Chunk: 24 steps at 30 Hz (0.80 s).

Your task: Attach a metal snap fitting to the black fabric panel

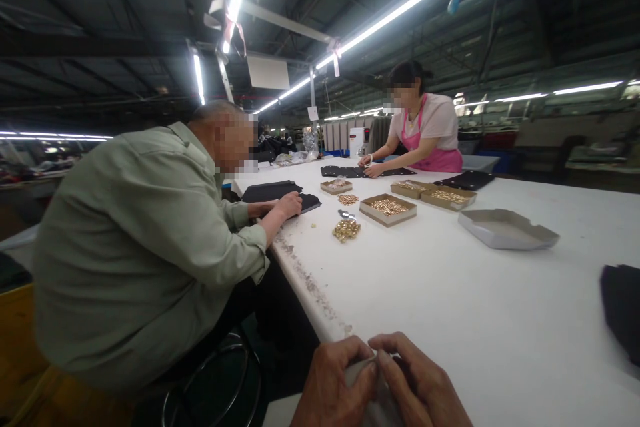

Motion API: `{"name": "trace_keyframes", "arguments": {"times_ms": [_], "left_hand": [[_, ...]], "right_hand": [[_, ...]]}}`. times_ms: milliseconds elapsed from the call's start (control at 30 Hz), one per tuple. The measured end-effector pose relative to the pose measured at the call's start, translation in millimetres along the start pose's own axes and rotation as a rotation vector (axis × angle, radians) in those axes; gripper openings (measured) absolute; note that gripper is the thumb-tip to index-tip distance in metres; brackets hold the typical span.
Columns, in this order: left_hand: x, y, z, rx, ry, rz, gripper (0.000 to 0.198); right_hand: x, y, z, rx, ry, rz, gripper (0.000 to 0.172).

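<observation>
A pale grey fabric piece (383,407) lies gathered between both hands, just off the near edge of the white worktable (450,320). The left hand (333,387) and right hand (420,380) grip it narrowly, fingers curled inward. Beyond, cardboard trays (367,215) hold gold-coloured fittings (388,207).

- We hold a pale grey cloth (384,392) between our left hand (333,383) and right hand (420,373).
- Our worktop (480,293) is white, with dark grey smudges along its near edge (305,277).
- The studs (388,207) shine gold inside a tan cardboard box (387,218).
- The fabric panel (623,310) at our right is plain black.
- The shallow tray (507,229) is pale grey.
- One co-worker's jacket (135,247) is muted sage green.
- Across from us, another co-worker wears a bright pink apron (434,159) over a whitish T-shirt (440,117).
</observation>
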<state>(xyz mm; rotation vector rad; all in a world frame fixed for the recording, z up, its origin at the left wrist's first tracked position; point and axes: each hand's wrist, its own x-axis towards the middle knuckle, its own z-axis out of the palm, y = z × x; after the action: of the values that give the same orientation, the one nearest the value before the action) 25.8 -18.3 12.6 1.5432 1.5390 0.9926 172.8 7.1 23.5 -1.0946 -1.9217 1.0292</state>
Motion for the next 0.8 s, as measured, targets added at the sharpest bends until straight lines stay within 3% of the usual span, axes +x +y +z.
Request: {"name": "trace_keyframes", "arguments": {"times_ms": [533, 800], "left_hand": [[10.8, 4.2, 1.8, -0.014, 0.007, 0.016, 0.031], [13.6, 8.4, 1.9, -0.053, -0.009, 0.008, 0.03]], "right_hand": [[8.4, -0.7, -5.7, 0.007, -0.036, 0.059, 0.045], [11.8, 12.2, -4.7, -0.001, 0.072, 0.11, 0.055]]}}
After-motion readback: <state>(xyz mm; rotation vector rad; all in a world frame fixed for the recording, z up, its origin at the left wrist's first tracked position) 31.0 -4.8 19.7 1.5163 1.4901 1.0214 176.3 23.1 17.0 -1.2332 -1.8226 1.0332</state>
